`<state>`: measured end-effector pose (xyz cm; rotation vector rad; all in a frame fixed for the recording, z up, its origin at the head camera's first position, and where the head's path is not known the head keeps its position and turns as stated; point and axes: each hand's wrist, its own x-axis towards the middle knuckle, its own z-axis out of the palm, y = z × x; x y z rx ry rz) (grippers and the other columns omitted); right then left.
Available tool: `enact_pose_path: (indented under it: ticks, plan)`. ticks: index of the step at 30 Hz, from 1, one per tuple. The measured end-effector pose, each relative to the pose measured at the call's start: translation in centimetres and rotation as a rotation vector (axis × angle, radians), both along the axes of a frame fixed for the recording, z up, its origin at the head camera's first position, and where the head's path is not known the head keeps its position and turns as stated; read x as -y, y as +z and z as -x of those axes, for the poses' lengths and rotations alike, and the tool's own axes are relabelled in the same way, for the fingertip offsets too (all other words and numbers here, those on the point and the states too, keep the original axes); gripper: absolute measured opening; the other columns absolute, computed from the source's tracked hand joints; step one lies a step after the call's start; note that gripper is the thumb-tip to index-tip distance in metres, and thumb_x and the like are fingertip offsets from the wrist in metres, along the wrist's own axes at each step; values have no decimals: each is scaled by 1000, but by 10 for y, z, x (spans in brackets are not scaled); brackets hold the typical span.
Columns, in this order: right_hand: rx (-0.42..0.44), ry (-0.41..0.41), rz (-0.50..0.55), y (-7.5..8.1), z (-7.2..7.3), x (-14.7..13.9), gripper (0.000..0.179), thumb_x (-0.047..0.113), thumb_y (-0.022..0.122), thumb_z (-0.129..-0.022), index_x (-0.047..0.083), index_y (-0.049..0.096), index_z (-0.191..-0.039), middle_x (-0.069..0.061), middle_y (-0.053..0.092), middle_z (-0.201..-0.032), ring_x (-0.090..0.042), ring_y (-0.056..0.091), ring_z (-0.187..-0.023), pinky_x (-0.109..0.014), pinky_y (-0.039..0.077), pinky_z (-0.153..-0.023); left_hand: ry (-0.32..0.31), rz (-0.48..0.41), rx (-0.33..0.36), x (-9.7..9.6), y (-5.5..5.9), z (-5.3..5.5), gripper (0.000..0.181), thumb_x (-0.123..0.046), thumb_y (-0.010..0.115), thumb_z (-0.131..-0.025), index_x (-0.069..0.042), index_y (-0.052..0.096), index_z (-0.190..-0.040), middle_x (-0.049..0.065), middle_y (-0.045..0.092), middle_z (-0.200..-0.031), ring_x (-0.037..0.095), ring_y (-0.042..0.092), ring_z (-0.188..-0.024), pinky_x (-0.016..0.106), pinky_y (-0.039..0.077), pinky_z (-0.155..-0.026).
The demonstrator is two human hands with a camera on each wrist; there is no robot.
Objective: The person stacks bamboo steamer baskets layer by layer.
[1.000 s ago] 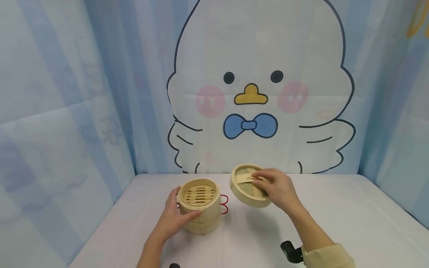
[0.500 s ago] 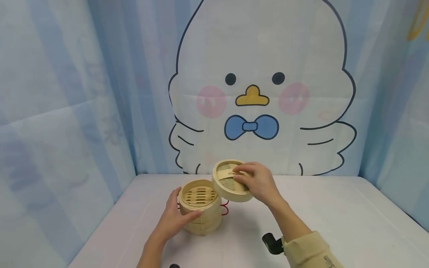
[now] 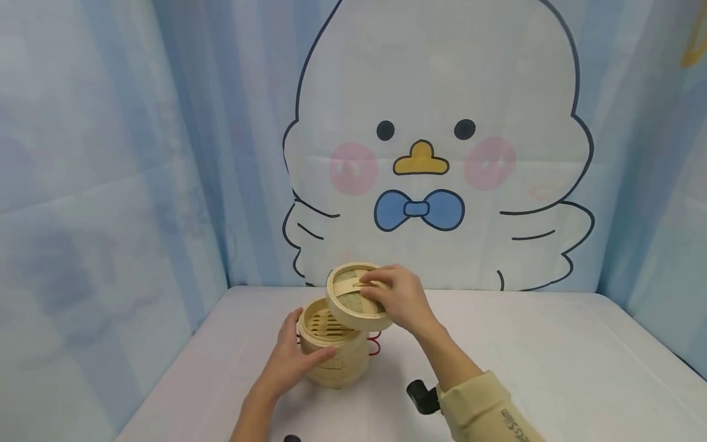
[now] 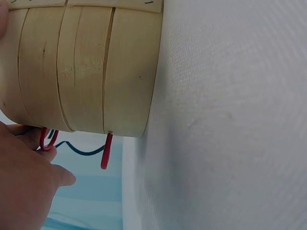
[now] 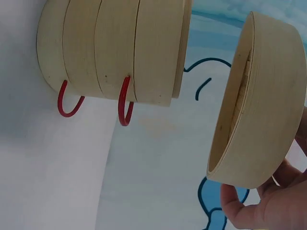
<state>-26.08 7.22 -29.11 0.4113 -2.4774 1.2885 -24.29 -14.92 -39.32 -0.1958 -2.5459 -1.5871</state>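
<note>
A stacked bamboo steamer [image 3: 338, 363] with a slatted top stands upright on the table in the head view. My left hand [image 3: 287, 362] grips its left side, thumb across the front; in the left wrist view some fingers lie near a red loop handle [image 4: 49, 140]. My right hand [image 3: 402, 299] pinches the strap on top of the bamboo lid [image 3: 349, 302]. Tilted, the lid hangs above the steamer's right part and hides some of the slats. A gap separates the lid [image 5: 268, 100] from the steamer [image 5: 115, 48] in the right wrist view.
Red loop handles [image 5: 125, 103] stick out from the steamer's side. The white table [image 3: 525, 362] meets a blue cartoon backdrop [image 3: 420, 252] at its far edge. A black device [image 3: 424, 398] sits by my right sleeve, and a small dark piece [image 3: 291, 438] shows at the bottom.
My right hand has carried the lid leftward, from beside the steamer to over its right part. The left hand keeps its grip, and the steamer stays where it was.
</note>
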Motion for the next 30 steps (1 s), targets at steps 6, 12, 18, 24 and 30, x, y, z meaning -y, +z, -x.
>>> enact_pose_path:
  ticks: [6, 12, 18, 24, 30]
  plan:
    - [-8, 29, -1, 1, 1, 14, 14, 11, 79, -88, 9, 80, -102, -11, 66, -116, -32, 59, -115, -49, 49, -99, -6, -10, -19, 1, -1, 2, 109, -45, 88, -77, -5, 24, -155, 19, 39, -148, 36, 43, -131, 61, 37, -106]
    - [-13, 48, -31, 0, 2, 27, 15, 11, 79, -88, 9, 80, -102, -11, 67, -113, -31, 60, -113, -50, 49, -98, -13, -19, -29, 2, -1, 2, 106, -43, 88, -77, -5, 26, -154, 17, 40, -146, 35, 44, -129, 61, 38, -104]
    - [29, 49, -42, -5, 2, 35, 15, 12, 78, -89, 9, 80, -104, -10, 66, -112, -31, 60, -111, -49, 51, -95, -9, -25, -32, 2, -2, 3, 106, -42, 89, -76, -7, 27, -154, 18, 38, -149, 35, 43, -130, 60, 39, -104]
    - [47, 56, -43, -9, 1, 41, 16, 12, 78, -89, 9, 79, -105, -10, 67, -111, -30, 60, -110, -49, 51, -95, -14, -33, -46, 2, -2, 4, 107, -41, 90, -75, -5, 28, -154, 18, 38, -149, 34, 44, -129, 58, 39, -104]
    - [77, 46, -44, -13, 1, 47, 16, 12, 78, -89, 9, 80, -105, -9, 67, -112, -30, 60, -111, -48, 51, -94, -17, -46, -49, 1, -2, 4, 105, -39, 91, -74, -5, 30, -153, 17, 39, -147, 34, 44, -129, 57, 39, -105]
